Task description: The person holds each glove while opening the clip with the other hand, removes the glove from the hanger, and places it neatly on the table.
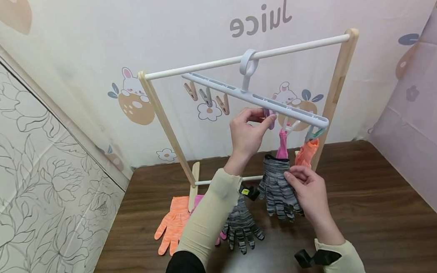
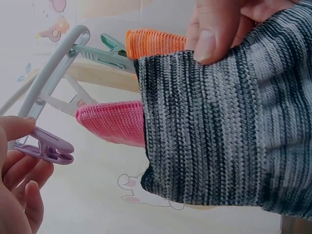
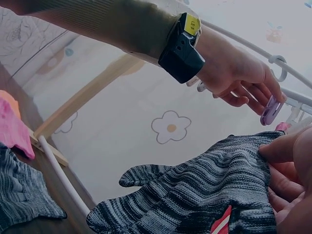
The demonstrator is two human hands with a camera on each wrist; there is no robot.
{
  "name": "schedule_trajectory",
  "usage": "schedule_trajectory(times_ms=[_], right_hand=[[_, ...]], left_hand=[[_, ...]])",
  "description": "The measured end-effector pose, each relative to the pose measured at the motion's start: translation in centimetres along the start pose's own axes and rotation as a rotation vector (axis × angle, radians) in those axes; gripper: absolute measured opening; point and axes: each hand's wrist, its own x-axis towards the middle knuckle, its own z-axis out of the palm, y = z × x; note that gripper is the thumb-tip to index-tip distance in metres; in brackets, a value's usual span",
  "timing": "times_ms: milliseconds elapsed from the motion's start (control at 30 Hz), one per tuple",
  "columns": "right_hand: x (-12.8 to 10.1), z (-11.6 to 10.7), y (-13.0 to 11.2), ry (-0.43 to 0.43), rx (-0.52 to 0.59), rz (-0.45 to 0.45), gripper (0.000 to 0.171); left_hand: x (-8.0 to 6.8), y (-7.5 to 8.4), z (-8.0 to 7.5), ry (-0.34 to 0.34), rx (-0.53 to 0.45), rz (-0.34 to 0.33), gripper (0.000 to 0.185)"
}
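A pink glove (image 1: pixel 282 146) and orange glove (image 1: pixel 306 153) hang clipped near the hanger's (image 1: pixel 246 94) right end; left hand (image 1: pixel 245 137) pinches purple clip (image 3: pixel 271 110), right hand (image 1: pixel 312 192) grey glove (image 1: pixel 277 187), not yet clipped

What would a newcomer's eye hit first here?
Probably the pale hanger slanting across the middle of the head view, its hook over the white rod. Next, the black-and-gray striped glove in the right hand, and the purple clip the left hand pinches just under the hanger. Then the bright orange glove on the wooden tabletop, lower left.
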Motion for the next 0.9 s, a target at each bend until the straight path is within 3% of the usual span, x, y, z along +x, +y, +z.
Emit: schedule_trajectory(times_ms=[900], right_hand=[[-0.86,-0.40,0.59,-0.031,-0.074,0.007,0.025]], left_hand=[[-0.37,0.08,0.03,-0.060,0.010,-0.033,0.030]])
